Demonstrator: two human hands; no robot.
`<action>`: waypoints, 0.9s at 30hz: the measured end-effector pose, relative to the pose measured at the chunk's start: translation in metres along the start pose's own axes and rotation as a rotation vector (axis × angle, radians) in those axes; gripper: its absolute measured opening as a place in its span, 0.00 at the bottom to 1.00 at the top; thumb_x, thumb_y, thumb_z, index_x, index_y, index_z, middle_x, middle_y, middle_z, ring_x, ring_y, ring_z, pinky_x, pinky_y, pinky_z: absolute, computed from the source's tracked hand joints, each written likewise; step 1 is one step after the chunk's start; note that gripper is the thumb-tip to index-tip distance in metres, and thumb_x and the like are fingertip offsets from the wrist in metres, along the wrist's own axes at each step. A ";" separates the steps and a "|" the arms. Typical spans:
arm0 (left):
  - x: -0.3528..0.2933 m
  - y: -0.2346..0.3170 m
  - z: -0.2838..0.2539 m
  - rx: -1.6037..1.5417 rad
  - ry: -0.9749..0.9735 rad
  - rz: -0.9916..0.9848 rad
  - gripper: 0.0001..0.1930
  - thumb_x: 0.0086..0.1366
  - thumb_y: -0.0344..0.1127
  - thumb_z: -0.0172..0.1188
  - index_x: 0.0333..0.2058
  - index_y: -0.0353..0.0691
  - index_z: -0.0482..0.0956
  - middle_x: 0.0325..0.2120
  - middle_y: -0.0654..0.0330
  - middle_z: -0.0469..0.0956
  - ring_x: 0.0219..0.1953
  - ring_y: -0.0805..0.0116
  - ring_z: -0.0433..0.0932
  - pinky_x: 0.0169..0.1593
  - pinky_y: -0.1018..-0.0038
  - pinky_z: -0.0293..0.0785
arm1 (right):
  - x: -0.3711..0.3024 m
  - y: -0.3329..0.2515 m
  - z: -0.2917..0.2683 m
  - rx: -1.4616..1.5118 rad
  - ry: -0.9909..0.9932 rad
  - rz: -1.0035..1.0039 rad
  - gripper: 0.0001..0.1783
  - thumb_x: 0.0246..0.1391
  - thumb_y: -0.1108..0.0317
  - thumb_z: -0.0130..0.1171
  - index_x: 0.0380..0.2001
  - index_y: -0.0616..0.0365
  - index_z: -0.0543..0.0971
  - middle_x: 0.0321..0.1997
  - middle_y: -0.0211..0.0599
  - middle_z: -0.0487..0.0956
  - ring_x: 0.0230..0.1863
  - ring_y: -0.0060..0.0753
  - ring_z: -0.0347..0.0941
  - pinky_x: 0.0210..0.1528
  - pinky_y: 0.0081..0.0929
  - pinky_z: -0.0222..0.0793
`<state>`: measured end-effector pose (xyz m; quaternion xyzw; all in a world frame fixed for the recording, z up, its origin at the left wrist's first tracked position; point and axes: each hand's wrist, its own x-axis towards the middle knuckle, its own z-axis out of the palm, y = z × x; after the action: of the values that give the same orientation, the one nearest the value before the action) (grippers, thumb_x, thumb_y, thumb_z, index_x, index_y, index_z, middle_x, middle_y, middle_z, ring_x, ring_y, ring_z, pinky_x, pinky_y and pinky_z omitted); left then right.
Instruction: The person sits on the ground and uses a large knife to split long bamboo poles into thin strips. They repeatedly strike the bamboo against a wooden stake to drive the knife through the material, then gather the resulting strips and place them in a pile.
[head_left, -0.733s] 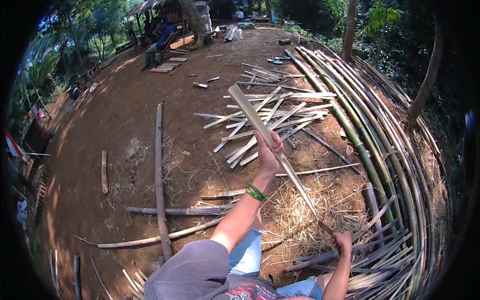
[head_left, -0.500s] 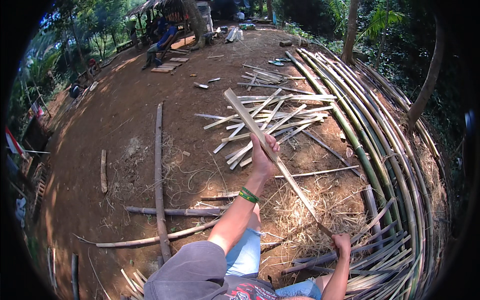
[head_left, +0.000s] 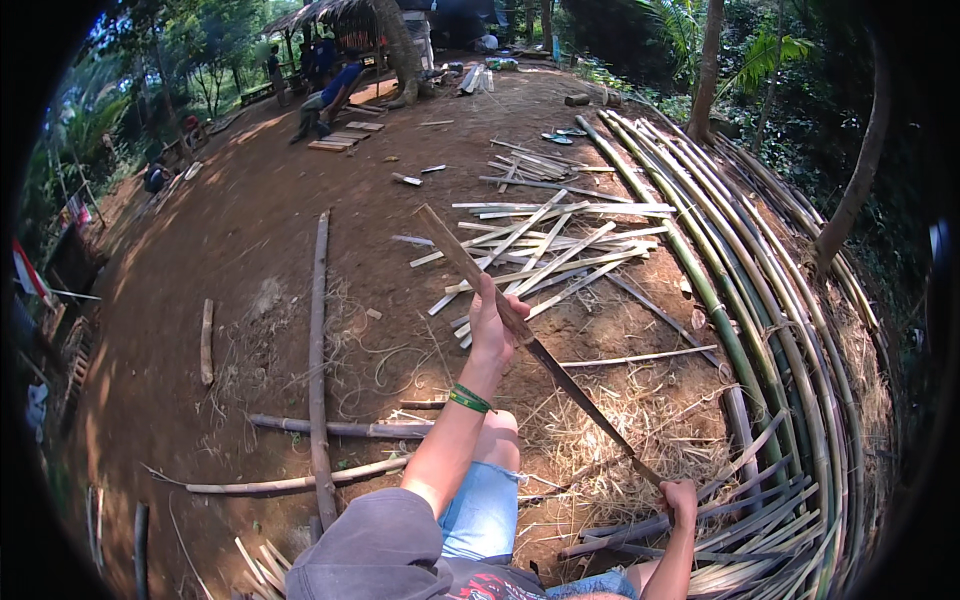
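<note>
My left hand [head_left: 495,325] is closed round a bamboo slat [head_left: 447,238], its fingers wrapping the middle and its upper end pointing away to the upper left. From just below that hand, a long dark blade [head_left: 590,405], which looks like a machete, runs down to the right along the slat's line. At its lower end my right hand [head_left: 680,498] is closed, covering the handle. How far the slat continues behind the blade, I cannot tell. Pale shavings [head_left: 670,430] litter the ground beneath the blade.
Beyond my left hand lies a crisscross pile of split slats [head_left: 560,240]. Long bamboo poles [head_left: 720,290] stretch along the right. More strips [head_left: 750,540] lie beside my right forearm. A wooden pole [head_left: 320,360] crosses others at left. A person [head_left: 335,92] sits near the thatched shelter.
My left hand has shifted left and slightly down with the slat, whose upper face now looks browner. The dark blade shows along much more of its length. My right hand has barely moved.
</note>
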<state>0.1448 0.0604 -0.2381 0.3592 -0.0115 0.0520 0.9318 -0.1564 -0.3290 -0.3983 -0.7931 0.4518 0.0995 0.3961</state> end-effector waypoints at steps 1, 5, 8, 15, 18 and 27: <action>0.003 -0.002 -0.004 -0.093 0.019 -0.034 0.28 0.61 0.67 0.57 0.30 0.47 0.63 0.17 0.67 0.67 0.22 0.71 0.73 0.30 0.67 0.76 | -0.004 -0.001 0.001 0.002 -0.007 0.005 0.11 0.50 0.67 0.59 0.26 0.67 0.81 0.17 0.44 0.81 0.14 0.30 0.73 0.17 0.29 0.67; 0.013 0.006 -0.026 -0.176 0.185 0.006 0.28 0.61 0.68 0.56 0.30 0.47 0.67 0.16 0.69 0.64 0.21 0.75 0.67 0.32 0.73 0.71 | -0.012 -0.003 -0.003 0.005 0.029 -0.019 0.13 0.47 0.66 0.59 0.22 0.68 0.82 0.15 0.41 0.79 0.14 0.29 0.75 0.18 0.29 0.68; 0.012 0.026 -0.056 -0.286 0.205 0.048 0.27 0.65 0.68 0.50 0.27 0.48 0.68 0.17 0.70 0.62 0.22 0.74 0.64 0.37 0.75 0.69 | -0.010 -0.007 0.004 -0.041 0.044 -0.058 0.15 0.48 0.64 0.59 0.22 0.68 0.82 0.15 0.42 0.79 0.16 0.30 0.76 0.21 0.29 0.69; 0.043 0.034 -0.061 -0.458 0.240 0.208 0.30 0.68 0.68 0.41 0.23 0.47 0.66 0.18 0.65 0.66 0.28 0.66 0.68 0.45 0.67 0.71 | -0.017 -0.005 0.004 0.035 0.003 -0.013 0.14 0.52 0.63 0.59 0.32 0.65 0.84 0.18 0.36 0.80 0.13 0.22 0.69 0.15 0.25 0.61; 0.073 0.030 -0.048 -0.541 0.275 0.230 0.30 0.69 0.67 0.39 0.23 0.45 0.66 0.20 0.62 0.69 0.32 0.62 0.71 0.52 0.63 0.71 | -0.020 -0.005 0.003 0.018 0.025 0.010 0.16 0.53 0.62 0.60 0.35 0.66 0.83 0.19 0.37 0.80 0.14 0.23 0.70 0.18 0.25 0.64; 0.161 -0.126 -0.106 0.210 0.199 -0.416 0.56 0.58 0.77 0.49 0.72 0.46 0.39 0.72 0.46 0.42 0.75 0.57 0.34 0.72 0.51 0.25 | -0.029 -0.028 0.032 -0.009 0.072 -0.033 0.16 0.52 0.63 0.62 0.37 0.67 0.84 0.20 0.41 0.82 0.20 0.29 0.78 0.24 0.28 0.70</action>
<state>0.3160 0.0525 -0.3917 0.4415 0.1601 -0.1047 0.8766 -0.1446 -0.2797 -0.3890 -0.8053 0.4520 0.0664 0.3777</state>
